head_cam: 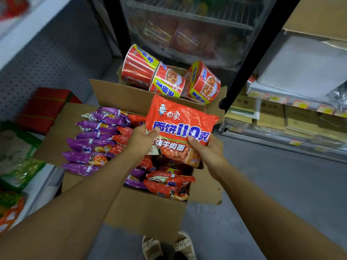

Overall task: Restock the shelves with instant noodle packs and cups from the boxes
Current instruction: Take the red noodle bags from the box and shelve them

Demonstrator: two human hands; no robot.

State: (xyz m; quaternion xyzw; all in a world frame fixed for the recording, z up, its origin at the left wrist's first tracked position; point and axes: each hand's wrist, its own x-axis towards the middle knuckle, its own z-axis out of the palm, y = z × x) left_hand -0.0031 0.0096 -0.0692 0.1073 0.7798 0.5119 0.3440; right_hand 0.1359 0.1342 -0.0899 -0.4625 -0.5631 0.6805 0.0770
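Both hands lift one noodle pack clear of the box.
Left hand (141, 140) and right hand (206, 150) pinch the orange noodle pack (180, 128) by its lower edge, thumbs on top, probably for shelving; box (146, 209) below the fingers.

A glossy, crinkled orange plastic noodle pack (180, 126) sits above the matt brown corrugated cardboard box (142, 209); behind that box, shiny film-wrapped red noodle cups (167, 79).
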